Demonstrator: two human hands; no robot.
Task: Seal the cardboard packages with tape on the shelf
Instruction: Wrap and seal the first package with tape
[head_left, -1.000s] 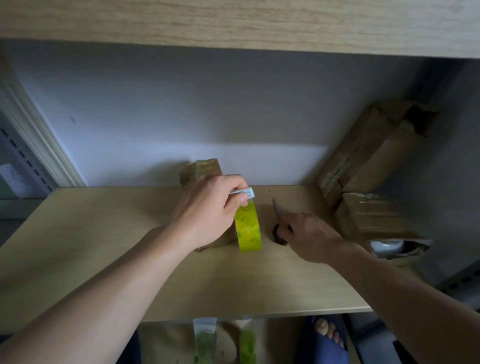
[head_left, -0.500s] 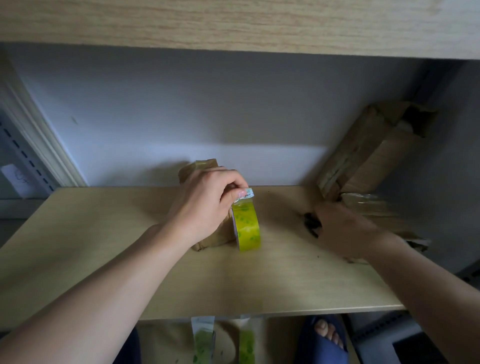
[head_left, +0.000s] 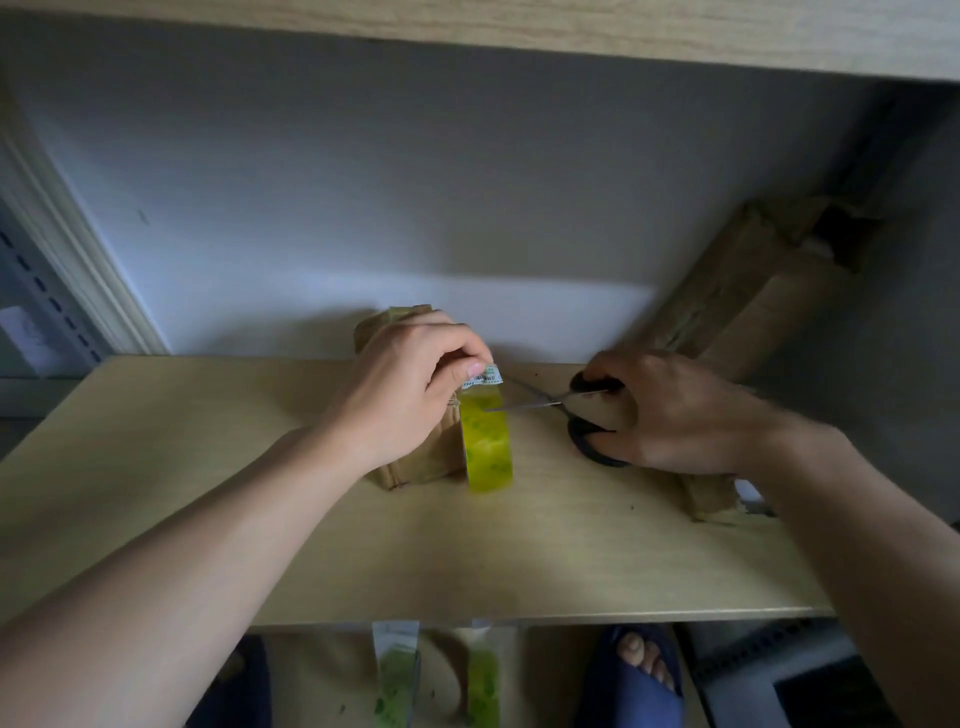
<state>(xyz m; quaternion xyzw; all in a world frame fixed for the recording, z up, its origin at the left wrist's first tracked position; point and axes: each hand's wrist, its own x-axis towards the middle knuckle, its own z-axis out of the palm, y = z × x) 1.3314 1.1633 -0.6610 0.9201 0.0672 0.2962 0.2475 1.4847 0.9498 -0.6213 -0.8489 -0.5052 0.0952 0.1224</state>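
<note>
A small cardboard package (head_left: 415, 462) stands on the wooden shelf (head_left: 156, 467) near the back wall. A yellow-green tape roll (head_left: 488, 447) stands on edge against its right side. My left hand (head_left: 410, 395) lies over the package and pinches the tape's white printed end (head_left: 484, 376) at the top of the roll. My right hand (head_left: 670, 410) grips black-handled scissors (head_left: 582, 415), whose open blades point left and reach the tape just below the pinched end.
A long cardboard package (head_left: 753, 296) leans against the right wall, and another package (head_left: 711, 493) lies under my right forearm. Two strips of tape (head_left: 397, 660) hang from the shelf's front edge. A foot in a blue sandal (head_left: 634, 670) shows below.
My right hand picked up the scissors from the shelf, swung right, then came back left with the blades open at the tape. My left hand kept pinching the tape end.
</note>
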